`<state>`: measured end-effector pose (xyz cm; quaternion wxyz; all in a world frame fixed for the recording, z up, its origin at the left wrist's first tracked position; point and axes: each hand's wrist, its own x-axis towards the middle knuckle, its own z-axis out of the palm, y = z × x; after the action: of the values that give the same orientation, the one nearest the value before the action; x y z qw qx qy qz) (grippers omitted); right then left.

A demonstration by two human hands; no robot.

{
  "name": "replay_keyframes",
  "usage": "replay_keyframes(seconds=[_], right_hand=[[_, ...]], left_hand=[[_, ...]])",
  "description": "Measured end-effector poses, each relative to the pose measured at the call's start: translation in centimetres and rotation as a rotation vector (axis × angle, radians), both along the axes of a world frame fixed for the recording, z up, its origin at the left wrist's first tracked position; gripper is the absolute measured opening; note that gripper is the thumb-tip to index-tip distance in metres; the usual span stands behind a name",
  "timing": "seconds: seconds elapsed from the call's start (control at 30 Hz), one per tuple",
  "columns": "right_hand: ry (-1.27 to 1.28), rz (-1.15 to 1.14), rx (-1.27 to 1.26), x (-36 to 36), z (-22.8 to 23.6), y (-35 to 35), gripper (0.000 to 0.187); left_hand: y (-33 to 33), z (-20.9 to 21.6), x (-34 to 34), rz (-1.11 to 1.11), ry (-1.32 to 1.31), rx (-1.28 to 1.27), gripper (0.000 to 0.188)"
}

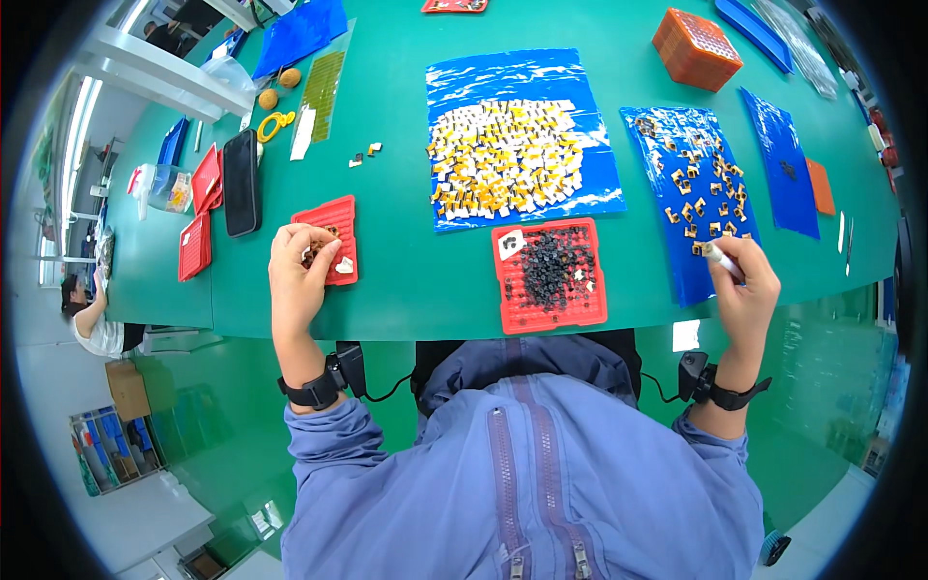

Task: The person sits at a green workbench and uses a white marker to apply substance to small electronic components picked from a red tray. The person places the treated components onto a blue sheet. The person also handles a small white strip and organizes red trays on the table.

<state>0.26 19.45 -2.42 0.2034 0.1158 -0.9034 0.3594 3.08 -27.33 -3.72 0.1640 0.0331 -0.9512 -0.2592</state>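
Note:
My left hand (298,271) is closed, its fingertips pinched over the near-left red tray (333,213). Small brown pieces (314,251) lie under those fingers; whether one is gripped is hidden. A short white stick-like tool (720,259) is held in my right hand (749,280), its end at the lower part of a blue sheet (681,261). Scattered over that sheet are several small brown-and-cream square pieces (717,188). Between my hands, a second red tray (553,324) holds many small black parts (551,271) and a few white bits.
Behind the middle tray, a blue sheet (503,77) carries a dense spread of white-and-yellow pieces (503,159). A black phone (242,184) and stacked red trays (194,246) are at left. An orange stack of trays (696,50) stands far right. Another person (97,309) is at far left.

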Motion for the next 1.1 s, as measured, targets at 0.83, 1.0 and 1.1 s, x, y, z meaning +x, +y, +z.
replay_keyframes(seconds=[0.83, 1.0, 1.1], right_hand=[[-0.296, 0.590, -0.178, 1.3, -0.1, -8.8, 0.012], [-0.292, 0.578, -0.206, 1.4, -0.1, -9.0, 0.012], [-0.302, 0.571, -0.210, 1.5, -0.1, -9.0, 0.012]], left_hand=[[0.3, -0.6, -0.1, 0.105, 0.067, 0.173, 0.015], [0.2, -0.9, 0.2, 0.203, 0.014, 0.456, 0.016], [0.3, -0.9, 0.2, 0.163, 0.028, 0.559, 0.016]])
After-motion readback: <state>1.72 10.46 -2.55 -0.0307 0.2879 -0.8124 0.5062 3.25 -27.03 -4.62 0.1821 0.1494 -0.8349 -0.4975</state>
